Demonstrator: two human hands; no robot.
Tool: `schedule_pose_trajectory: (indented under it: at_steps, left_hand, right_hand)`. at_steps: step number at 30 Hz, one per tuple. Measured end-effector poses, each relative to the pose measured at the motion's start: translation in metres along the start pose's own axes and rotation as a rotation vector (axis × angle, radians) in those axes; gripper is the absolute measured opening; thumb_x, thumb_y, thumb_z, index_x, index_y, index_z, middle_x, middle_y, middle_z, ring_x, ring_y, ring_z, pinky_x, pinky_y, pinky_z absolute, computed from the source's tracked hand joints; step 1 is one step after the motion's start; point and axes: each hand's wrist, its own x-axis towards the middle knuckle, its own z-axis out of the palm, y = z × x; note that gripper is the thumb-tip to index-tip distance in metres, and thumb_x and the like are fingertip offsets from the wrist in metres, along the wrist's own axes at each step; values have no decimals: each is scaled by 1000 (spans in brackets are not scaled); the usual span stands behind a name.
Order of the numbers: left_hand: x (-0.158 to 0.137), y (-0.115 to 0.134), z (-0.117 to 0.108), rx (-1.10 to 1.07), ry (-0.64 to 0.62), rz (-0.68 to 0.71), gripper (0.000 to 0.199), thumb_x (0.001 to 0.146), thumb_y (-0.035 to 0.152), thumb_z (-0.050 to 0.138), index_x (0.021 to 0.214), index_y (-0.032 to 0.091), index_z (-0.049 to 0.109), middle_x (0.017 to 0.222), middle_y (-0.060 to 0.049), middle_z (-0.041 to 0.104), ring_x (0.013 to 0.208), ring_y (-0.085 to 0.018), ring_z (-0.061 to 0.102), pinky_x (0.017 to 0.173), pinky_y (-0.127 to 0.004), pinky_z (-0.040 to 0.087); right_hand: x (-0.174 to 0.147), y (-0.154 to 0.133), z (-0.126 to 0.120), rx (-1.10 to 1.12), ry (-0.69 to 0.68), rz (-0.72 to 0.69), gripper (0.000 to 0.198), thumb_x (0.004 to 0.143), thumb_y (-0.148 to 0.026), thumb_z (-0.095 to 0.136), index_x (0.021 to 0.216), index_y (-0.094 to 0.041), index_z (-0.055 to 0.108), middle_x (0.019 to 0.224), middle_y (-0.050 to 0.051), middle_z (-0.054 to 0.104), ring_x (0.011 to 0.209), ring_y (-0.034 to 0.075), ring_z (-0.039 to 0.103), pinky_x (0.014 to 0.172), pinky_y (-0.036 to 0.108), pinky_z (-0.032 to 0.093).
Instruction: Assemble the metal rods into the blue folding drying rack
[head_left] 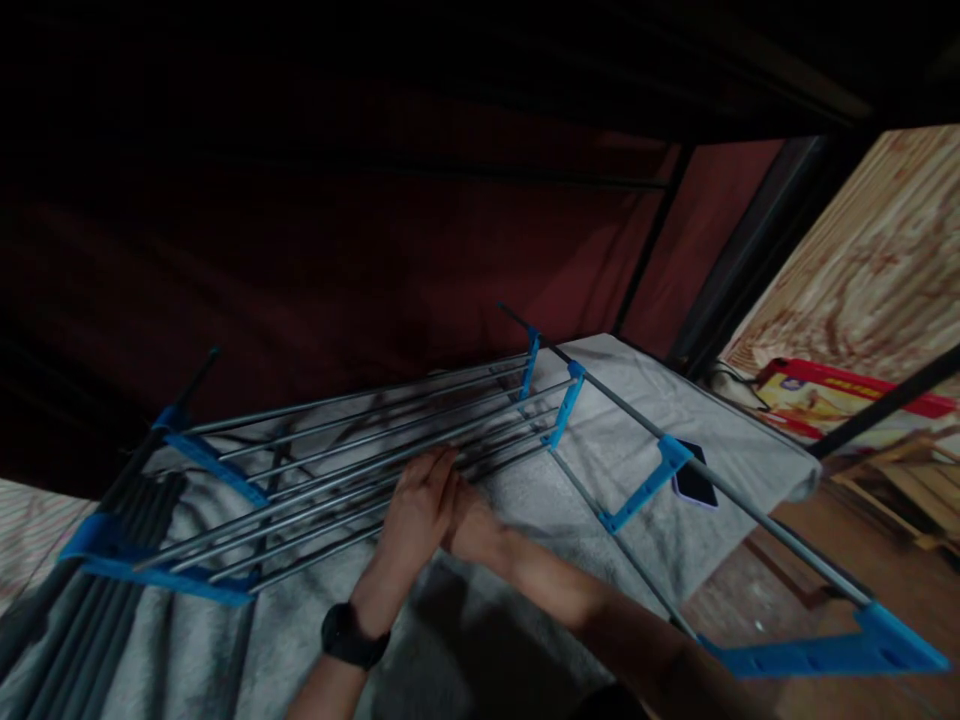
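A half-built rack of grey metal tubes (352,433) and blue plastic brackets (566,405) stretches across the middle. My left hand (421,497), with a black watch at its wrist, is closed over one of the crosswise tubes. Pressed against it on the right, my right hand (472,520) is closed at the same tubes; its fingertips are partly hidden. At the left, blue brackets (161,565) carry the tube ends. On the right side, two more blue brackets (649,485) have no crosswise tubes in them.
A grey cloth (592,560) covers the surface below. Loose tubes (97,630) lie at the lower left, and a phone (695,475) lies under the right side rail. Dark bed-frame posts (772,250) and a red-and-yellow box (847,395) stand at the right.
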Motion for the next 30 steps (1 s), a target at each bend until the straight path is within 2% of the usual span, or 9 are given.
schedule_pose_trajectory:
  at_steps: [1, 2, 6, 9, 13, 16, 20, 24, 30]
  left_hand:
    - [7, 1, 6, 5, -12, -2, 39, 106, 24, 45, 139, 18, 66, 133, -13, 73, 125, -28, 68, 111, -48, 56]
    - [13, 2, 12, 20, -26, -4, 39, 106, 25, 47, 139, 18, 65, 132, -14, 73, 123, -28, 69, 109, -49, 57]
    - [45, 13, 31, 99, -179, -18, 40, 107, 28, 50, 145, 18, 60, 131, -14, 75, 118, -29, 72, 106, -46, 57]
    - [69, 26, 44, 171, -300, -35, 44, 108, 29, 52, 151, 21, 55, 137, -15, 73, 122, -26, 73, 106, -40, 56]
    - [94, 39, 59, 270, -422, -58, 48, 108, 30, 53, 156, 24, 51, 134, -15, 75, 118, -25, 75, 101, -34, 57]
    - [103, 41, 67, 254, -475, -16, 43, 109, 27, 48, 152, 24, 55, 128, -13, 77, 117, -22, 75, 103, -32, 55]
    - [104, 38, 72, 217, -466, -22, 42, 111, 28, 41, 149, 26, 59, 131, -11, 76, 118, -22, 75, 103, -33, 56]
    - [100, 35, 72, 189, -439, -50, 46, 111, 31, 40, 156, 32, 53, 133, -10, 76, 118, -24, 75, 100, -35, 58]
    - [94, 31, 67, 190, -452, -78, 45, 111, 31, 40, 154, 33, 55, 126, -10, 78, 113, -24, 76, 97, -34, 59]
  right_hand:
    - [-18, 10, -5, 1, 25, -13, 49, 88, -11, 63, 137, -14, 65, 133, 17, 73, 135, 33, 61, 120, 49, 48]
    - [-36, 21, -12, 9, 91, 50, 48, 89, -12, 61, 137, -14, 64, 137, 18, 69, 138, 33, 58, 121, 52, 47]
    - [-88, 87, -56, 127, 479, 474, 40, 94, -16, 49, 131, -22, 63, 128, 12, 68, 126, 28, 62, 112, 54, 52]
    - [-95, 141, -88, 150, 667, 691, 50, 92, -23, 50, 141, -20, 56, 135, 14, 65, 132, 30, 59, 116, 58, 48]
    - [-78, 188, -107, 272, 669, 762, 67, 90, -26, 50, 156, -18, 46, 158, 16, 56, 147, 29, 52, 126, 55, 40]
    - [-63, 201, -107, 369, 617, 709, 67, 91, -26, 52, 158, -24, 48, 154, 10, 62, 143, 28, 57, 124, 52, 43]
    - [-56, 204, -102, 403, 625, 680, 62, 93, -28, 54, 155, -27, 54, 141, 8, 72, 135, 28, 65, 119, 51, 49]
    - [-56, 200, -102, 407, 615, 728, 60, 93, -30, 54, 153, -24, 57, 140, 9, 73, 133, 29, 67, 121, 52, 48]
    - [-48, 192, -101, 419, 613, 717, 60, 89, -25, 57, 150, -24, 61, 144, 7, 71, 138, 27, 63, 124, 49, 44]
